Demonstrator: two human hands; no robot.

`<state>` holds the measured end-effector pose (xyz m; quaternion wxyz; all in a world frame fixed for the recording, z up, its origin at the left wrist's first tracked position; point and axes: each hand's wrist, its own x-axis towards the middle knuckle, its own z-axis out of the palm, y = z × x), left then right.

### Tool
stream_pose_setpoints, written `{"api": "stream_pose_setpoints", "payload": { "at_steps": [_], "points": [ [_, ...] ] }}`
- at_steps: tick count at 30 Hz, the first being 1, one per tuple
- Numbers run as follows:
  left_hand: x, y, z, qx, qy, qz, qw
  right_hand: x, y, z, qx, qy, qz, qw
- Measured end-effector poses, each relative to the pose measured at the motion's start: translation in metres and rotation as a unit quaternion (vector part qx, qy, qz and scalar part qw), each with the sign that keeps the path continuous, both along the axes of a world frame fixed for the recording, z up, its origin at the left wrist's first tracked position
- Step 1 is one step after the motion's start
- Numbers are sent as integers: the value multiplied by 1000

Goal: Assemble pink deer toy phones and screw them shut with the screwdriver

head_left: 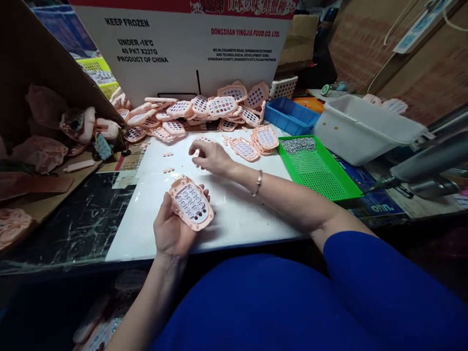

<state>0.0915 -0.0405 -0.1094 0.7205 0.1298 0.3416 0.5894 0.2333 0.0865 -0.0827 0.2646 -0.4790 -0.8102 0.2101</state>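
Note:
My left hand (pixel 171 229) is closed around a pink plastic toy-phone casing (pixel 192 204). Its inner side faces up, with a pale keypad panel set in it and a few dark round holes at the lower end. Above the white board, my right hand (pixel 212 157) has its fingers curled toward the thumb; anything between the fingertips is too small to make out. Partly behind that hand lies a pink piece with holes (pixel 205 140). Short pink button strips (pixel 167 154) rest on the board to its left.
A heap of pink casings (pixel 222 106) lines the back, before a printed white carton (pixel 183 53). Stacked casings (pixel 265 138) sit beside a green tray (pixel 321 178) with small metallic parts. Further right are a blue basket (pixel 290 117), a white bin (pixel 365 131) and a power screwdriver (pixel 409 168).

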Motion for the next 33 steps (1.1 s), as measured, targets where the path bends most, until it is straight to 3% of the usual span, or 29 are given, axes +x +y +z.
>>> {"api": "stream_pose_setpoints", "payload": {
  "at_steps": [1,3,5,6,8,11,13,16,24,29,33],
  "points": [
    [3,1,1,1,-10,2,1000,8,-11,4,-40,80,4,996],
    [10,2,3,8,-21,13,1000,24,-36,10,-133,246,41,959],
    [18,2,5,22,-21,30,999,37,-64,11,-170,312,93,930],
    [23,2,6,31,-18,36,999,42,-78,10,-164,307,111,931],
    [32,1,8,50,-6,42,998,50,-100,4,-95,248,128,956],
    [44,0,8,63,14,29,997,55,-118,-10,120,88,112,982],
    [50,-2,8,70,23,21,997,57,-122,-18,259,-20,84,962],
    [55,-3,8,87,33,17,996,61,-123,-23,371,-114,46,920],
    [60,-1,0,45,27,-21,998,72,-134,-22,352,-204,106,907],
    [64,0,4,6,16,-22,1000,80,-141,-28,390,-171,116,897],
    [68,1,12,-22,15,-24,999,86,-140,-33,462,-156,106,867]
  ]
}}
